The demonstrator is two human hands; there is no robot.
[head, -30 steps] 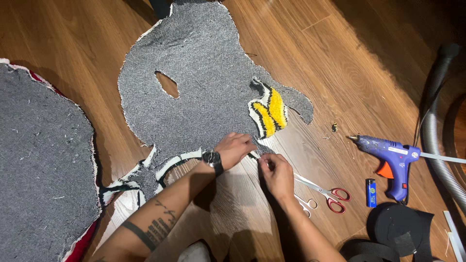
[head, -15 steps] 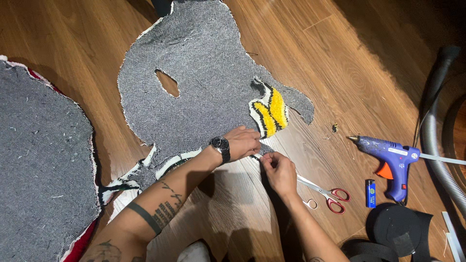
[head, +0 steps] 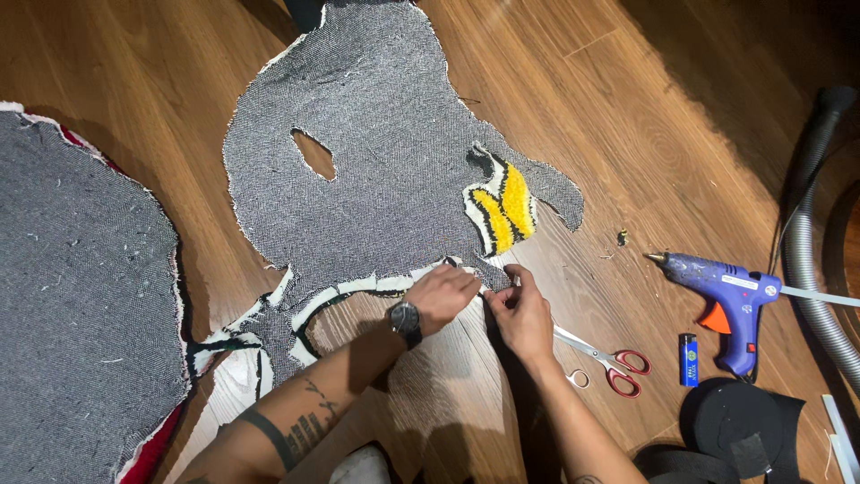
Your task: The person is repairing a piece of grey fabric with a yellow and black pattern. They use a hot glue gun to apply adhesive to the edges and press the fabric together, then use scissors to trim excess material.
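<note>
A grey-backed tufted rug piece (head: 385, 152) lies face down on the wooden floor, with a hole in it and a folded-over yellow, black and white tufted flap (head: 500, 208). My left hand (head: 443, 294), with a dark wristwatch (head: 406, 319), presses on the rug's lower edge. My right hand (head: 520, 309) pinches that same edge right beside it. Red-handled scissors (head: 602, 358) lie on the floor just right of my right hand.
A second grey-backed rug (head: 81, 296) with red edging lies at the left. A blue glue gun (head: 730, 296), a blue lighter (head: 688, 359), a grey vacuum hose (head: 811, 242) and black fabric (head: 739, 426) sit at the right.
Both hands have shifted slightly along the rug's lower edge and drawn closer together. The scissors and other tools have not moved.
</note>
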